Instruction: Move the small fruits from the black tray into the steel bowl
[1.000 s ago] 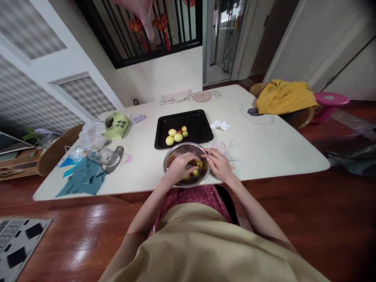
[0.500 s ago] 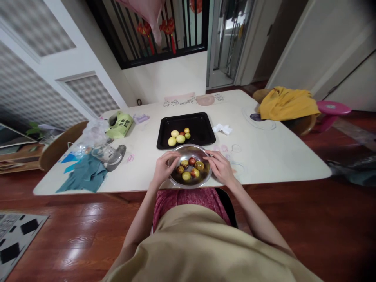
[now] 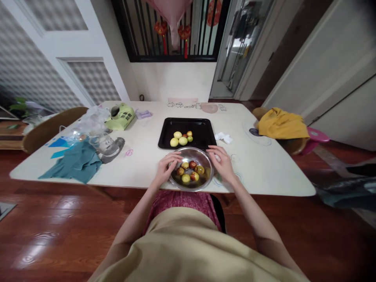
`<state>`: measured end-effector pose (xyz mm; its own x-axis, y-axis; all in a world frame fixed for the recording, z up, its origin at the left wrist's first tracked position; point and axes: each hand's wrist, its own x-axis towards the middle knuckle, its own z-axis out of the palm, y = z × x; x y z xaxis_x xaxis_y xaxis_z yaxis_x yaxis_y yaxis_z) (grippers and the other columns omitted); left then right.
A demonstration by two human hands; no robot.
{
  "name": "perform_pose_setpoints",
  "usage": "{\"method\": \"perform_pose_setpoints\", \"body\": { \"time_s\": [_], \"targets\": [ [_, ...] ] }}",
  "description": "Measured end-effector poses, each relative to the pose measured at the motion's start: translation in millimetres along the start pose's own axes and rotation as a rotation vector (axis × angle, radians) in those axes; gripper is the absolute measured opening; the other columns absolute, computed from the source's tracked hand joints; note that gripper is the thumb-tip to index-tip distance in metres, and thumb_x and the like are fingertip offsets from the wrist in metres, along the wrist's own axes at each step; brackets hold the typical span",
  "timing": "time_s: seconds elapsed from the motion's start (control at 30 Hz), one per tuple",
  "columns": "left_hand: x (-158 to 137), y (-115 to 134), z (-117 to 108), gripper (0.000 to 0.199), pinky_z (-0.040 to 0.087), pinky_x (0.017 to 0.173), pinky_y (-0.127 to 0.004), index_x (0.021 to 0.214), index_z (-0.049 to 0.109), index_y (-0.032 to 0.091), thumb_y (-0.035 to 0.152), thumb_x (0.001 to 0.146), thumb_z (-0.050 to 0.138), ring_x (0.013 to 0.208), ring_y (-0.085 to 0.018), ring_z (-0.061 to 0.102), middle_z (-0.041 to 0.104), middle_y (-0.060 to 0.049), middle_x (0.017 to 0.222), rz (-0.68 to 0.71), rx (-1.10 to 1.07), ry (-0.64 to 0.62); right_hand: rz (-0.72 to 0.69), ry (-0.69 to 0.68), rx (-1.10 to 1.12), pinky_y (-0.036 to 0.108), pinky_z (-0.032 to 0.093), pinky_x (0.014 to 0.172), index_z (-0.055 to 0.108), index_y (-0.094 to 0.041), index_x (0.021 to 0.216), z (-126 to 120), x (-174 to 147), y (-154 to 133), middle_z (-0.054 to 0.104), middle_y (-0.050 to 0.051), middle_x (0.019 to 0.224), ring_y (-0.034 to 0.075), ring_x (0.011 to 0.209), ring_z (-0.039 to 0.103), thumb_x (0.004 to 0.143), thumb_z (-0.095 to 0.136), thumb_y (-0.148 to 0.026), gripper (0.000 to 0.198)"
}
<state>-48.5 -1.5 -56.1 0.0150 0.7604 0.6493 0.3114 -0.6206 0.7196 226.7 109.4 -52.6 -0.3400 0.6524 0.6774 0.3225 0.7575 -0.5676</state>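
Observation:
A round steel bowl (image 3: 192, 188) stands at the table's near edge, holding several jujubes (image 3: 194, 176), yellow-green with red-brown patches. Around its left rim my left hand (image 3: 167, 166) rests with thumb and fingers apart, the fingertips over the edge. On the opposite side my right hand (image 3: 222, 162) is at the right rim, fingers stretched out and slightly bent. Neither hand has a jujube in it. Directly behind the bowl lies a black baking tray (image 3: 202, 133), with several paler yellow-green and reddish jujubes (image 3: 182, 140) grouped in its front left part.
A crumpled white tissue (image 3: 223, 137) lies right of the tray. To the left are a teal cloth (image 3: 75, 162), a clear plastic item (image 3: 102, 144), plastic bags (image 3: 91, 121) and a green package (image 3: 122, 116). A yellow garment (image 3: 282, 124) hangs over a chair at right.
The camera view has shifted, so the table sits a little lower in the picture. Both hands stay at the bowl's rim; the jujubes lie in nearly the same places.

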Motion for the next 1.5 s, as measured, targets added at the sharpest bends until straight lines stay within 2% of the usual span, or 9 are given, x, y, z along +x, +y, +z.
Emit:
{"method": "perform_pose_setpoints", "body": {
  "time_s": [0.13, 0.37, 0.63, 0.77, 1.07, 1.2, 1.3, 1.37, 1.5],
  "targets": [
    [0, 1, 0, 0.035, 0.049, 0.113, -0.054, 0.100, 0.080, 0.019, 0.039, 0.109, 0.053, 0.127, -0.032, 0.068, 0.080, -0.013, 0.113, 0.007, 0.020, -0.019, -0.014, -0.107, -0.016, 0.052, 0.057, 0.106, 0.076, -0.026, 0.114, 11, 39, 9, 0.072, 0.010, 0.128, 0.029, 0.121, 0.067, 0.105, 0.056, -0.035, 0.023],
    [-2, -2, 0, 0.038, 0.048, 0.113, -0.055, 0.102, 0.080, 0.019, 0.039, 0.110, 0.049, 0.128, -0.032, 0.067, 0.080, -0.013, 0.115, 0.014, 0.051, -0.035, -0.095, -0.355, -0.132, 0.049, 0.056, 0.108, 0.072, -0.023, 0.122, 52, 90, 37, 0.070, 0.012, 0.127, 0.029, 0.121, 0.065, 0.100, 0.057, -0.025, 0.025],
    [-3, -1, 1, 0.040, 0.048, 0.114, -0.055, 0.102, 0.080, 0.019, 0.040, 0.111, 0.047, 0.128, -0.031, 0.067, 0.080, -0.014, 0.115, 0.019, 0.054, -0.040, -0.081, -0.517, -0.199, 0.047, 0.056, 0.108, 0.069, -0.022, 0.127, 81, 106, 65, 0.069, 0.011, 0.130, 0.029, 0.122, 0.066, 0.092, 0.066, -0.017, 0.036],
    [-2, 0, 0, 0.041, 0.048, 0.114, -0.055, 0.102, 0.080, 0.018, 0.041, 0.111, 0.047, 0.129, -0.032, 0.067, 0.080, -0.014, 0.116, 0.012, 0.061, -0.053, -0.091, -0.521, -0.169, 0.044, 0.057, 0.104, 0.071, -0.022, 0.126, 83, 105, 68, 0.070, 0.011, 0.129, 0.027, 0.119, 0.068, 0.089, 0.068, -0.013, 0.038],
    [-1, 2, -1, 0.045, 0.048, 0.113, -0.056, 0.102, 0.081, 0.019, 0.047, 0.110, 0.047, 0.129, -0.033, 0.067, 0.080, -0.014, 0.114, -0.009, 0.047, -0.056, -0.037, -0.536, -0.189, 0.036, 0.056, 0.090, 0.075, -0.018, 0.114, 77, 106, 60, 0.073, 0.010, 0.114, 0.024, 0.097, 0.069, 0.084, 0.073, -0.011, 0.031],
    [-1, 2, -1, 0.045, 0.048, 0.113, -0.056, 0.101, 0.081, 0.019, 0.047, 0.111, 0.047, 0.129, -0.033, 0.067, 0.080, -0.014, 0.114, -0.008, 0.050, -0.049, -0.040, -0.489, -0.152, 0.034, 0.055, 0.080, 0.073, -0.016, 0.110, 61, 111, 50, 0.070, 0.009, 0.105, 0.021, 0.082, 0.064, 0.085, 0.069, -0.014, 0.025],
    [-1, 1, 0, 0.046, 0.049, 0.113, -0.055, 0.101, 0.081, 0.019, 0.046, 0.111, 0.046, 0.128, -0.033, 0.068, 0.080, -0.014, 0.114, -0.003, 0.051, -0.047, -0.093, -0.356, -0.050, 0.036, 0.057, 0.082, 0.071, -0.017, 0.114, 37, 106, 26, 0.070, 0.010, 0.110, 0.024, 0.090, 0.066, 0.089, 0.068, -0.020, 0.025],
    [-2, 0, 1, 0.046, 0.049, 0.113, -0.055, 0.102, 0.081, 0.019, 0.046, 0.111, 0.045, 0.127, -0.032, 0.068, 0.080, -0.014, 0.115, 0.006, 0.050, -0.043, -0.149, -0.325, 0.020, 0.038, 0.058, 0.089, 0.069, -0.020, 0.119, 20, 93, 2, 0.070, 0.010, 0.115, 0.025, 0.098, 0.067, 0.094, 0.067, -0.025, 0.025],
    [-3, -3, 2, 0.047, 0.049, 0.113, -0.054, 0.102, 0.081, 0.019, 0.045, 0.112, 0.044, 0.126, -0.032, 0.068, 0.080, -0.014, 0.115, 0.014, 0.045, -0.024, -0.175, -0.513, 0.066, 0.043, 0.058, 0.100, 0.069, -0.025, 0.124, -1, 52, -44, 0.071, 0.010, 0.121, 0.027, 0.112, 0.069, 0.103, 0.062, -0.031, 0.023]
  ]
}}
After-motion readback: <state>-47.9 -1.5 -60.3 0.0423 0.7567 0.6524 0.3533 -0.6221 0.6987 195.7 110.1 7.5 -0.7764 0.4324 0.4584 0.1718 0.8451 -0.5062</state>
